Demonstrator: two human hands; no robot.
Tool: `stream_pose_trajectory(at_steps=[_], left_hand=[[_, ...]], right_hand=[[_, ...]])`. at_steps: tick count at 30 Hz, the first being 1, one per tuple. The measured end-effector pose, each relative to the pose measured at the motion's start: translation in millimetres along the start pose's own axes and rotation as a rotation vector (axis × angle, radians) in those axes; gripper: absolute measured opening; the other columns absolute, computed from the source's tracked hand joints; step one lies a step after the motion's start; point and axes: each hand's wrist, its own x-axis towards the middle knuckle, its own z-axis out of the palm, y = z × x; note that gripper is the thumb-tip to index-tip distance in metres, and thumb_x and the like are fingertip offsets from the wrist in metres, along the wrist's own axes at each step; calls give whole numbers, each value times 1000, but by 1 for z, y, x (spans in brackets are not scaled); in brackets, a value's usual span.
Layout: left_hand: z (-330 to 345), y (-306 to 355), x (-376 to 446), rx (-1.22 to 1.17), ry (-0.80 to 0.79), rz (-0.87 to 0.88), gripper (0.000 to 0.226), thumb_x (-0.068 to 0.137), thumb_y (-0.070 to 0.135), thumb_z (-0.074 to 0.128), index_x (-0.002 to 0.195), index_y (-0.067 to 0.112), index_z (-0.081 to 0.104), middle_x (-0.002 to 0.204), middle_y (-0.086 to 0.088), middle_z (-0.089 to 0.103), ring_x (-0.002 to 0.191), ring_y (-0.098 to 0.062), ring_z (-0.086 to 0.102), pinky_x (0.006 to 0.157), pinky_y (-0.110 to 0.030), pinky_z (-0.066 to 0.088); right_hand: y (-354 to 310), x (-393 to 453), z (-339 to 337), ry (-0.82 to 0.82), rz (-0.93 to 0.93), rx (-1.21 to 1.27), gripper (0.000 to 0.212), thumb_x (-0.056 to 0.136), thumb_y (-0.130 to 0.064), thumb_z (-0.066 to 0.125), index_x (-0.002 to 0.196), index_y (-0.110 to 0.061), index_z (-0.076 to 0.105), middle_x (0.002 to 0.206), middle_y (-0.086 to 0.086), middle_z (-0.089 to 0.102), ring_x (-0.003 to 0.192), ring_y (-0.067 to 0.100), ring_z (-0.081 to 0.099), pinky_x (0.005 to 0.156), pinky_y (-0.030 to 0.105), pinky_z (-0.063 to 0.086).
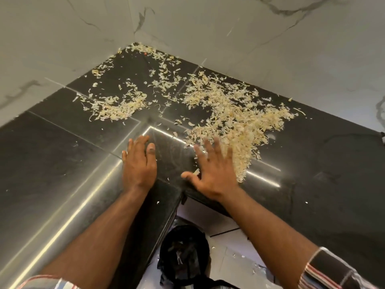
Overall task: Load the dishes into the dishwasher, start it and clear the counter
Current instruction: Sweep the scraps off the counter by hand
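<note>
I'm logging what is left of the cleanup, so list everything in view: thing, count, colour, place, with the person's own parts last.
counter: one, black polished stone, L-shaped, filling the corner.
peel scraps: too many to count, pale cream; a big heap on the right part of the counter, a smaller heap at middle left, a thin trail into the far corner.
walls: two, white marble-look with grey veins, behind the counter.
bin: one, lined with a black bag, on the floor below the counter's inner corner.
floor: light tiles with a few stray scraps.
left hand: flat on the counter, fingers straight.
right hand: fingers spread, at the near edge of the big heap.
sleeves: two, striped check, at the bottom corners.
</note>
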Motion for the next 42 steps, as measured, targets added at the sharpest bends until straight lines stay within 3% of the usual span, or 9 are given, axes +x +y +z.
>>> stream_pose_trajectory(at_steps=[8, 12, 15, 17, 19, 26, 32, 38, 42], left_hand=[[14, 11, -4, -65, -21, -35, 48, 105, 44, 32, 146, 22, 46, 153, -2, 44, 146, -17, 31, 122, -43, 24], [12, 33, 21, -433, 228, -204, 33, 105, 39, 39, 127, 30, 60, 116, 5, 66, 102, -15, 61, 92, -36, 51], [-8, 18, 41, -462, 344, -294, 34, 101, 46, 39, 123, 34, 61, 119, 0, 66, 109, -24, 62, 99, -43, 50], [-18, 14, 40, -449, 389, -300, 33, 103, 40, 40, 125, 27, 61, 115, 1, 66, 104, -1, 62, 97, -23, 49], [-20, 14, 35, -398, 416, -290, 29, 107, 27, 40, 127, 18, 60, 97, 12, 62, 80, 23, 53, 73, 1, 39], [-22, 0, 11, -340, 454, -330, 29, 108, 26, 41, 131, 21, 58, 92, 23, 55, 78, 29, 50, 67, 6, 34], [-35, -13, 10, -315, 502, -353, 29, 108, 25, 42, 130, 18, 58, 88, 21, 56, 74, 28, 50, 66, 5, 33], [-38, -24, 10, -258, 436, -328, 33, 107, 33, 41, 135, 25, 56, 92, 21, 58, 82, 21, 52, 72, -7, 38], [-41, -33, 23, -411, 436, -319, 33, 101, 46, 43, 126, 33, 60, 89, 14, 63, 84, -3, 60, 82, -35, 54]], right_hand=[[28, 53, -10, 13, 96, -11, 79, 100, -68, 8, 161, -18, 3, 168, 10, -10, 152, 27, -22, 123, 57, -6], [-39, 19, -5, -12, -162, 116, 94, 93, -77, 11, 160, -10, 11, 168, 15, -2, 154, 31, -14, 124, 57, -1], [-88, -5, 18, -76, -370, 130, 99, 92, -81, 16, 159, -8, 20, 168, 13, 6, 155, 29, -10, 122, 59, -3], [-94, 7, 22, -55, -400, 121, 91, 96, -76, 18, 159, -10, 22, 168, 12, 8, 156, 28, -7, 121, 60, -2], [-81, 36, 16, -31, -365, 86, 81, 101, -68, 15, 159, -12, 19, 168, 12, 5, 155, 29, -9, 121, 61, -5], [-21, 99, -4, 8, -92, 154, 68, 106, -53, 15, 160, -12, 8, 167, 16, -2, 153, 32, -14, 123, 60, -1], [-117, 13, 24, -21, -683, 176, 76, 100, -63, 29, 153, -8, 37, 162, 15, 30, 154, 30, 15, 122, 60, 8], [-47, 132, -3, -7, -207, 69, 64, 107, -51, 16, 160, -15, 11, 168, 11, 0, 154, 30, -9, 123, 55, -7], [-78, 105, -10, 100, -194, 335, 52, 108, -34, 32, 153, -9, 32, 164, 17, 22, 153, 36, 15, 124, 53, 12]])
